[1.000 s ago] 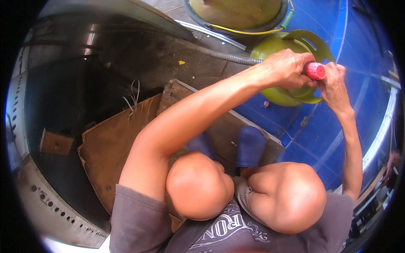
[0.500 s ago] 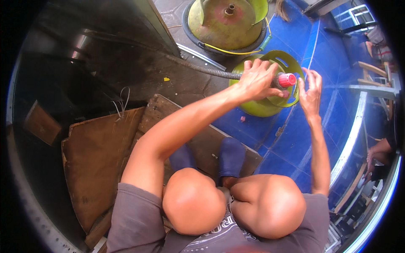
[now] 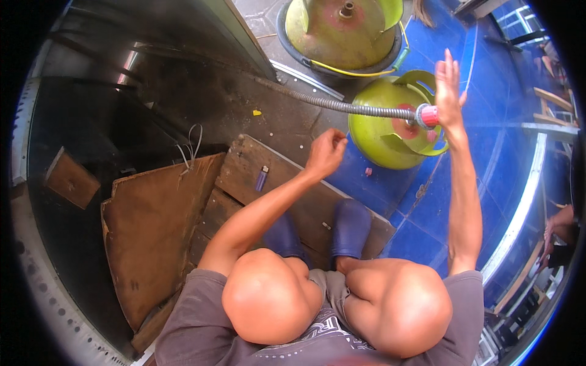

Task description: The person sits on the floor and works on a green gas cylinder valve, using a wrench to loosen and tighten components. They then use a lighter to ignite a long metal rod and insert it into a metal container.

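A squat green gas cylinder [image 3: 369,131] stands on the blue tiles, its collar [image 3: 421,79] toward my right hand. On its valve sits a regulator with a red knob [image 3: 430,116], joined to a ribbed grey hose [image 3: 342,105]. My right hand [image 3: 449,91] is upright beside the knob, fingers stretched out, its palm side at the knob; whether it presses there I cannot tell. Left of the cylinder, apart from it, my left hand [image 3: 326,154] hangs with its fingers curled in and nothing visible in them. A purple lighter [image 3: 262,179] lies on the wooden board below it.
Another green cylinder [image 3: 329,36] stands in a dark tub with a yellow handle at the back. Wooden boards [image 3: 278,165] lie under my feet, and a brown panel [image 3: 162,232] leans at left. Wooden furniture and another person's hand [image 3: 557,226] are at the far right.
My left hand has let go of the regulator and drawn back toward me, uncovering the hose end and lighter. My right hand has straightened its fingers and come against or near the knob.
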### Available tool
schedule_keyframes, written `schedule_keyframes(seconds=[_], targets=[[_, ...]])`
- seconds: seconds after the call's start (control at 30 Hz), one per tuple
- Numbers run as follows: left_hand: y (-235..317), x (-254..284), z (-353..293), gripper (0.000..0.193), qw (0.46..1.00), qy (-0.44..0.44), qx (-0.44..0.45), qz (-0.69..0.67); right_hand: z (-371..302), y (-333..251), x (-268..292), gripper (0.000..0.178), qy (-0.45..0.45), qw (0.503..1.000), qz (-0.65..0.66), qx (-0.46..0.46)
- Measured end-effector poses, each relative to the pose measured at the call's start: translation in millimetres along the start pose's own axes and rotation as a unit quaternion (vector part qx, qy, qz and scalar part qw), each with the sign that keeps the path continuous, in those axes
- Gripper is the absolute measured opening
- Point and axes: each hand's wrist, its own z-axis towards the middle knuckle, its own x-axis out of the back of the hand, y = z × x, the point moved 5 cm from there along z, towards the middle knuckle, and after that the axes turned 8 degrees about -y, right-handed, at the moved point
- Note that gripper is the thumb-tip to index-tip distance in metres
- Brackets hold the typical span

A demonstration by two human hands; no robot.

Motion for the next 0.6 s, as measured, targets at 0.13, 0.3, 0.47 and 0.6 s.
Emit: schedule_keyframes(seconds=[0.13,0.3,0.47,0.6], targets=[[-71,20,57,0.025,0.994,0.045,0.088,0.042,-23,71,37,0.061,0.104,0.993,0.047,-0.031],[-135,16,157,0.040,0.975,0.107,0.149,0.125,-59,113,-10,0.046,-0.035,0.897,0.411,-0.158],[-157,-6,192,0.055,0.965,0.090,0.214,0.119,-46,121,-11,0.042,-0.003,0.894,0.389,-0.223],[-142,2,188,0.054,0.965,0.064,0.222,0.122,-5,123,6,0.042,-0.038,0.946,0.280,-0.160]])
